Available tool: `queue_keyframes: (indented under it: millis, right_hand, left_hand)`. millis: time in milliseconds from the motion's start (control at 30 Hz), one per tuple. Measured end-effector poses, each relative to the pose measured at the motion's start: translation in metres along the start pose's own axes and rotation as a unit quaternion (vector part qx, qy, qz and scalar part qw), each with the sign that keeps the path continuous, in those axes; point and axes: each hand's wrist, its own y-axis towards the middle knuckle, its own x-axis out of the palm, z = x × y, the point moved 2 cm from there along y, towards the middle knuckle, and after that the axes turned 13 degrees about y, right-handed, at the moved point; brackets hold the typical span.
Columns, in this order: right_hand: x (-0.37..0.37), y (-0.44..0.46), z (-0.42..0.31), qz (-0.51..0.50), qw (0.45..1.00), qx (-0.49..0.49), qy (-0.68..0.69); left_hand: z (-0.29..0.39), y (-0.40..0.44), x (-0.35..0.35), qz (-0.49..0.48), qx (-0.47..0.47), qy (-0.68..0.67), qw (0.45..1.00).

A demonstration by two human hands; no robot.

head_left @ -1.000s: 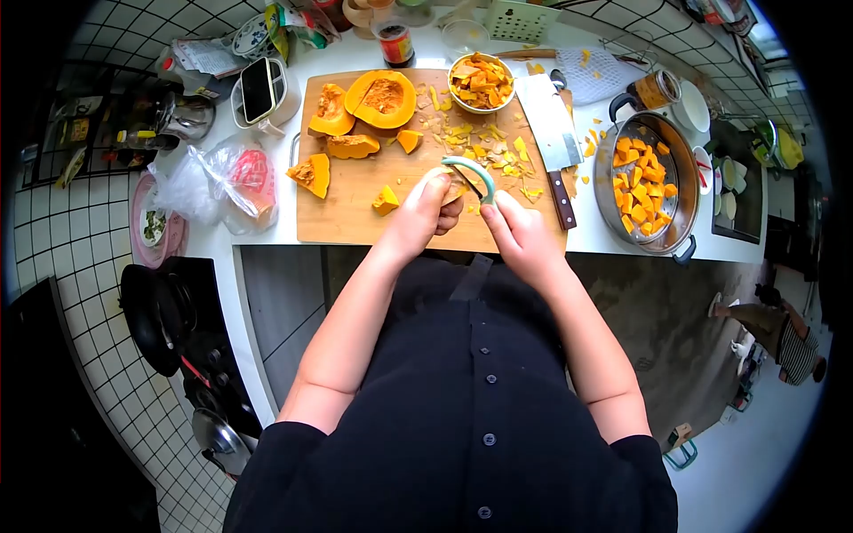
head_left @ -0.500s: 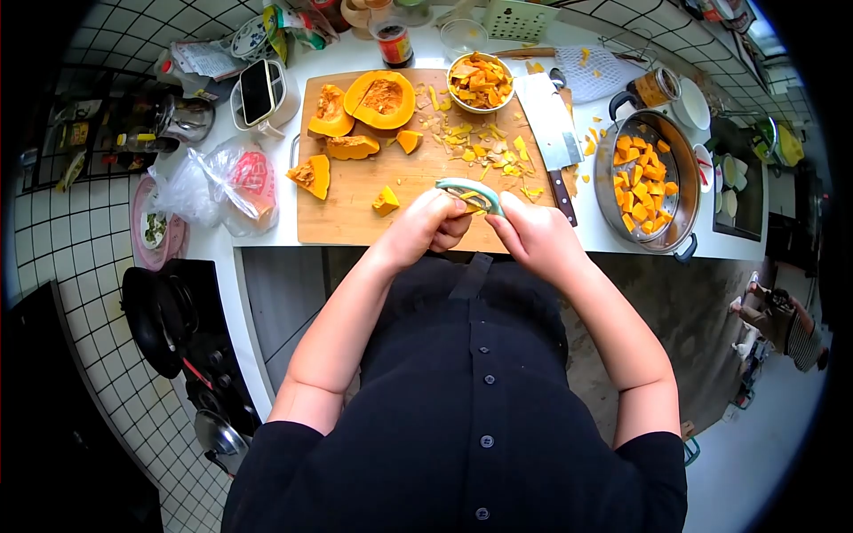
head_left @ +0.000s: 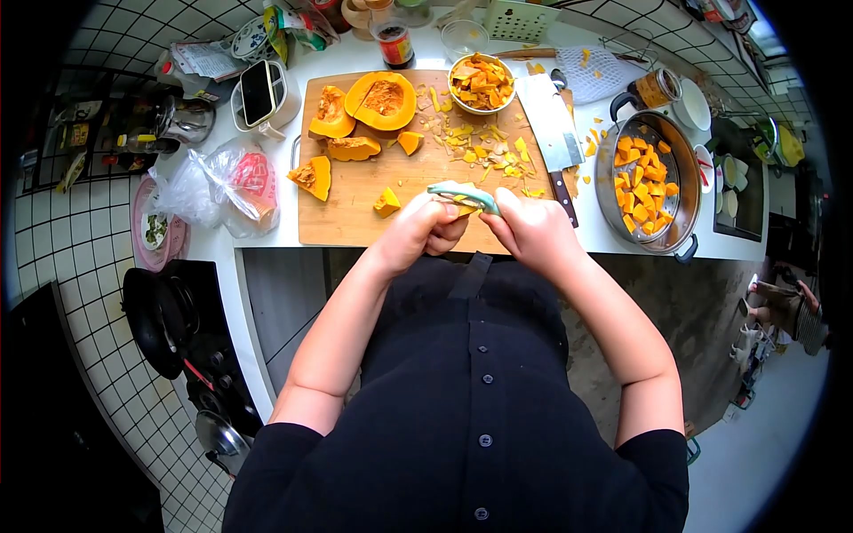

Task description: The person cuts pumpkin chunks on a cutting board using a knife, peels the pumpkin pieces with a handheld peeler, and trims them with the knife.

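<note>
My right hand [head_left: 536, 227] is closed round the handle of a pale green peeler [head_left: 466, 192], whose head lies over a small pumpkin piece [head_left: 469, 210]. My left hand [head_left: 426, 229] pinches that piece, and most of it is hidden by fingers and peeler. Both hands are above the near edge of the wooden cutting board [head_left: 346, 209]. On the board lie a seeded pumpkin half [head_left: 382, 100], several orange chunks with rind, and scattered peelings [head_left: 493, 153]. A small pumpkin chunk [head_left: 386, 202] rests just left of my left hand.
A cleaver [head_left: 551, 124] lies across the board's right edge. The bowl [head_left: 481, 83] at the back holds trimmings. Right of the board, a steel pot [head_left: 646, 182] contains cut pumpkin. Plastic bags [head_left: 240, 186] are at the left. A person [head_left: 791, 311] is in the background at far right.
The peeler has shifted slightly left and tilted, its head now nearer my left fingers. Both hands keep their grip. The background person has moved a little.
</note>
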Motion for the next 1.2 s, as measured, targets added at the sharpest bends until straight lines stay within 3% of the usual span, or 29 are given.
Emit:
queue_keyframes:
  millis: [100,300,500,600,700,800,1200]
  right_hand:
    - [0.000,0.003,0.003,0.013,1.000,-0.014,-0.013]
    - [0.013,0.004,0.003,0.052,0.999,-0.001,-0.003]
    - [0.001,0.010,0.002,0.006,1.000,-0.011,-0.020]
    - [0.006,0.011,0.003,0.033,0.999,-0.001,-0.011]
    - [0.010,0.007,0.001,0.025,1.000,0.016,-0.010]
    - [0.009,0.005,0.004,0.021,0.999,0.000,-0.029]
    - [0.008,0.007,0.007,0.033,0.998,0.000,-0.057]
  left_hand:
    - [0.000,-0.002,-0.003,-0.007,-0.003,-0.009,1.000]
    - [0.005,-0.003,-0.001,0.071,0.022,0.047,0.996]
    - [0.012,-0.006,0.000,0.016,0.000,0.005,1.000]
    - [0.012,-0.003,0.003,0.087,0.044,0.045,0.994]
    - [0.008,-0.006,0.004,0.095,0.034,0.063,0.993]
    - [0.002,-0.007,-0.002,0.008,0.013,0.007,1.000]
    - [-0.004,-0.008,-0.005,-0.014,0.011,-0.070,0.997]
